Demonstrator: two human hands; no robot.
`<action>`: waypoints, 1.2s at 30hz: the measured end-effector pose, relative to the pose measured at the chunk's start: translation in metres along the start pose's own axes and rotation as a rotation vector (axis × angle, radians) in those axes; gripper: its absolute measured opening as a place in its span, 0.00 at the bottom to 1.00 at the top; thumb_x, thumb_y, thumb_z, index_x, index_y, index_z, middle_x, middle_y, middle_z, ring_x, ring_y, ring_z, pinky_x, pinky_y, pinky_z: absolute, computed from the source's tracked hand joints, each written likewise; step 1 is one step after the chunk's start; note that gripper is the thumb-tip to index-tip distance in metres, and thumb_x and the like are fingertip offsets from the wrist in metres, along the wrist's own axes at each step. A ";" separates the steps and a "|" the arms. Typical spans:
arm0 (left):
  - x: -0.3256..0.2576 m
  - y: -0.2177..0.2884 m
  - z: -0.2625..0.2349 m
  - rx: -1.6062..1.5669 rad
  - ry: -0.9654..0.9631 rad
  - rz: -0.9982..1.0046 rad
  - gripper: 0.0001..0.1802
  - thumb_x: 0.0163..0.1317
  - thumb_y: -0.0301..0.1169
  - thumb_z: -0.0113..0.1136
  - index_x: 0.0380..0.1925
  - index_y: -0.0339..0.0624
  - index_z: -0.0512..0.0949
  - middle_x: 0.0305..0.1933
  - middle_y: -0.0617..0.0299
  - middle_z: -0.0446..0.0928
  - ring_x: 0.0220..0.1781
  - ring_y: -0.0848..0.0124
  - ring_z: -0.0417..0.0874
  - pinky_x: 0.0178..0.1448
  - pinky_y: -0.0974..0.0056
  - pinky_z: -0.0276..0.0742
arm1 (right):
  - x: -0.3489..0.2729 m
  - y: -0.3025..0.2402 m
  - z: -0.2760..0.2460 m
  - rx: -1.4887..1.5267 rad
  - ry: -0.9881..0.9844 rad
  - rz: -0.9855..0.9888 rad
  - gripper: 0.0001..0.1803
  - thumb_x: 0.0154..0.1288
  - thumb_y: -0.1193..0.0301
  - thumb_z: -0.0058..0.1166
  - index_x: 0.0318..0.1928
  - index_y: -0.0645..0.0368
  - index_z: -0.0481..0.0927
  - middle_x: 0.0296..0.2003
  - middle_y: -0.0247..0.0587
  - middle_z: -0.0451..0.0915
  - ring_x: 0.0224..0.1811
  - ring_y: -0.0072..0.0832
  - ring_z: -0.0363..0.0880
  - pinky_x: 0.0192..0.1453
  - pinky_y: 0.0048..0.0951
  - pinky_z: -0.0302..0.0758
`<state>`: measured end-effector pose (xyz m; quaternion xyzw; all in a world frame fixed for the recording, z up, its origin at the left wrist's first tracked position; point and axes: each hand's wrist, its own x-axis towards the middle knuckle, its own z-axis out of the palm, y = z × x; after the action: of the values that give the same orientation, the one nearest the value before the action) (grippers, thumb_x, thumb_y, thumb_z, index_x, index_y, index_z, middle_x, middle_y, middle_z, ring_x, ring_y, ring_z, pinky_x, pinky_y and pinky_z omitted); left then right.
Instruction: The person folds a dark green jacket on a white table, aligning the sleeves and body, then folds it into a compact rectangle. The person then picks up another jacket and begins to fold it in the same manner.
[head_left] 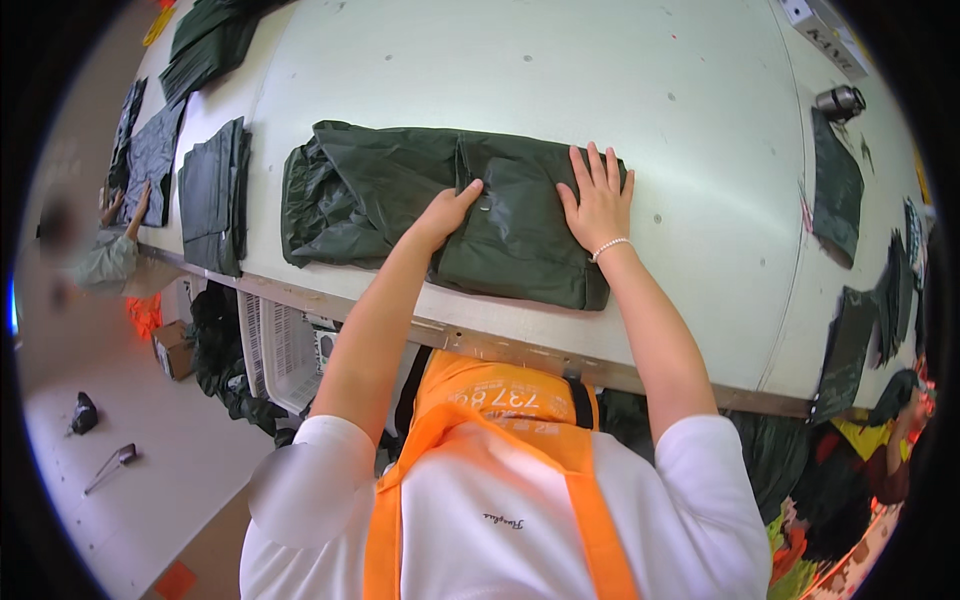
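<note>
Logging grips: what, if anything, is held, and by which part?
Right hand: nothing, lying flat on the glossy, dark green, folded fabric. Left hand: thumb over the fabric's middle layer edge; fingers hidden, so a grip cannot be told.

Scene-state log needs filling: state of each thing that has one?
Shiny dark-green fabric garment: partly folded, wrinkled
Bare left hand: thumb on garment, fingers hidden
Bare right hand: palm down, fingers spread
Rectangular dark-green fabric stack: folded
White perforated plastic basket: open-topped
Silver-and-black cylindrical bottle: upright or lying, unclear
Brown cardboard box: open or shut, unclear
</note>
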<state>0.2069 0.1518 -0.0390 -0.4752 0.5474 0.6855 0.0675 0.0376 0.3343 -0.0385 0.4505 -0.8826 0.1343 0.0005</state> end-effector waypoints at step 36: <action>0.115 0.072 -0.476 0.761 0.871 0.646 0.38 0.48 0.47 0.67 0.58 0.42 0.68 0.66 0.52 0.62 0.70 0.55 0.58 0.70 0.42 0.48 | 0.535 -0.474 0.152 0.461 -0.260 -0.264 0.15 0.61 0.64 0.53 0.40 0.64 0.80 0.34 0.44 0.80 0.40 0.33 0.77 0.48 0.31 0.72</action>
<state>0.3756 -0.3130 -0.0488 -0.4639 0.8437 0.1750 -0.2059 0.1149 -0.3914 -0.0078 0.5630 -0.7554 0.2713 -0.1972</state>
